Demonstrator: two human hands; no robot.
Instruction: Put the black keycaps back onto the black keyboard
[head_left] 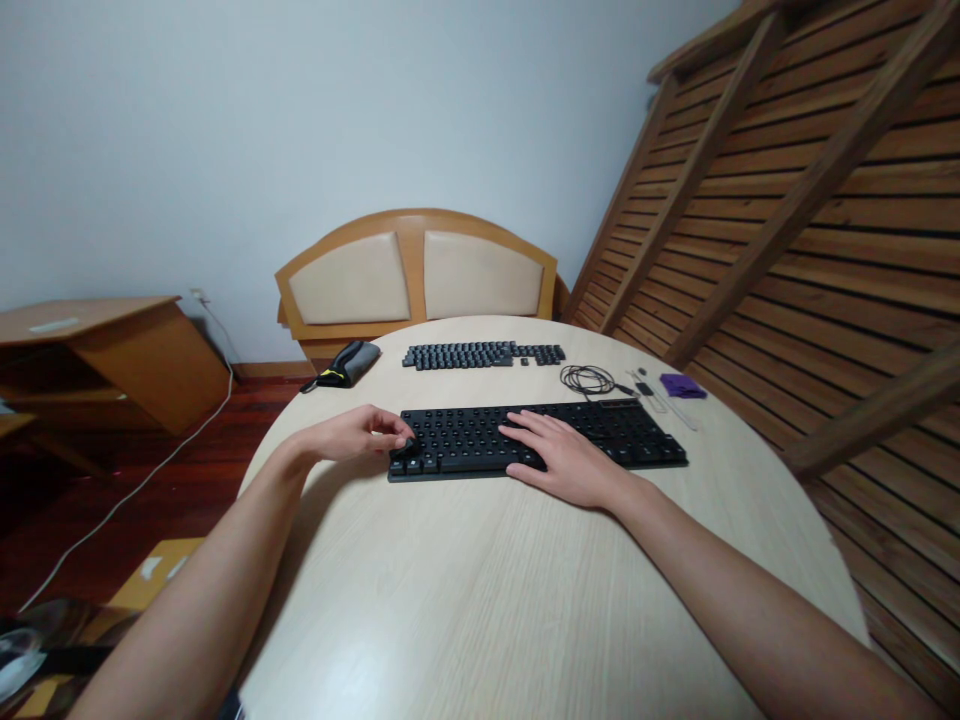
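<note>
A black keyboard (469,463) lies on the round table, most of its key positions bare of caps. A few keycaps (413,465) sit in its bottom-left corner. At the keyboard's left end, my left hand (360,434) pinches a dark keycap (409,446) between thumb and fingers, just over the keys. Whether that keycap touches the board is hard to make out. My right hand (559,455) rests flat across the middle of the keyboard with fingers spread, covering part of it. Behind the keyboard, loose keycaps (459,355) are laid out in rows.
A coiled black cable (587,380) lies behind the keyboard. To its right are small tools (658,398) and a purple cloth (682,386). A grey and black pouch-like item (349,364) sits at the table's left edge. A wooden slatted panel (825,200) leans along the right.
</note>
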